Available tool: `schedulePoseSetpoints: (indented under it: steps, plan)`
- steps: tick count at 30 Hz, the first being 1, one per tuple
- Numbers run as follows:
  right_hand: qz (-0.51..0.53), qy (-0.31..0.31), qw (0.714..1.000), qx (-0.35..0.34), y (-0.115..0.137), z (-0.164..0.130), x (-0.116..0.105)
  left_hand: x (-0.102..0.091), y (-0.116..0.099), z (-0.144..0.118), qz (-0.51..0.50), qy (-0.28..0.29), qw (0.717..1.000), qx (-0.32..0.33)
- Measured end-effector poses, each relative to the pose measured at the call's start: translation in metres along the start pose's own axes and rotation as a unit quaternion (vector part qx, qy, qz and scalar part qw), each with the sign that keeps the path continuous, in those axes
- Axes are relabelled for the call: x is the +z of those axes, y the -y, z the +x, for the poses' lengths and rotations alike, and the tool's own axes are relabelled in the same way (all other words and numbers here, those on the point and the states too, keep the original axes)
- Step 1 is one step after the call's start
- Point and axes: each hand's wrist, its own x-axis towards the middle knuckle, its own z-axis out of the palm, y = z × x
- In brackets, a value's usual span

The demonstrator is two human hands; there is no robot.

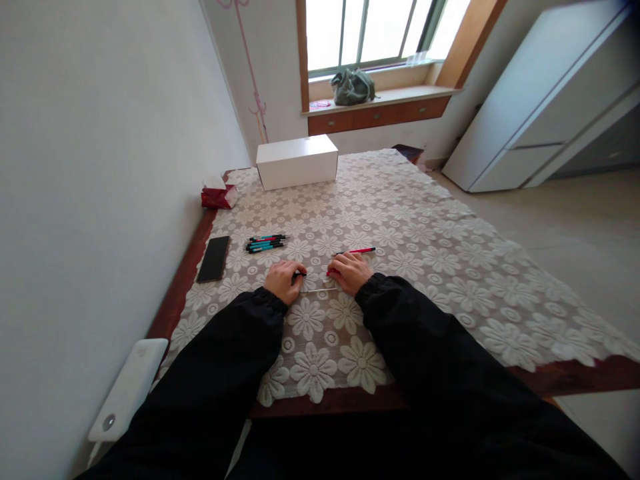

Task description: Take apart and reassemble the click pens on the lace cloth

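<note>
"How many pieces are in hand?"

"Two. The left hand (284, 281) pinches one small black piece (300, 274), the right hand (351, 272) one small red piece (329, 273), held apart. One thin white rod (319, 291) lies just nearer the body."

"Pens?"

"One slim red-and-black pen (363, 251) just beyond the right hand; leftward, a pile of mostly blue-and-black pens (265, 245), too overlapped to count."

"Room?"

"White floral lace cloth (440, 267) spreads widely rightward; the dark wooden table edge (340, 401) runs nearest the body."
</note>
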Motion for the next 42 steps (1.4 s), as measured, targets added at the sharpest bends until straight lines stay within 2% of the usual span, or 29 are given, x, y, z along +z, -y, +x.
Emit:
schedulePoseSetpoints:
  steps: [11,20,24,29,42]
  plan:
    - [0.021,0.006,1.000,-0.014,0.004,0.000,-0.006,-0.002,-0.003,0.000,-0.011,-0.009,1.000,0.014]
    - [0.044,0.014,0.999,-0.007,0.011,-0.002,-0.010,-0.003,-0.002,-0.001,-0.042,-0.020,0.997,0.060]
    - [0.026,0.041,0.999,0.011,0.012,-0.003,-0.010,-0.003,-0.002,-0.002,-0.044,-0.009,0.996,0.079]
    - [0.002,0.082,0.997,-0.006,0.009,-0.003,-0.009,-0.003,-0.002,-0.002,-0.045,-0.002,0.994,0.098]
    - [0.018,0.111,0.994,-0.002,0.008,-0.003,-0.010,0.001,0.001,-0.002,-0.042,-0.035,0.991,0.126]
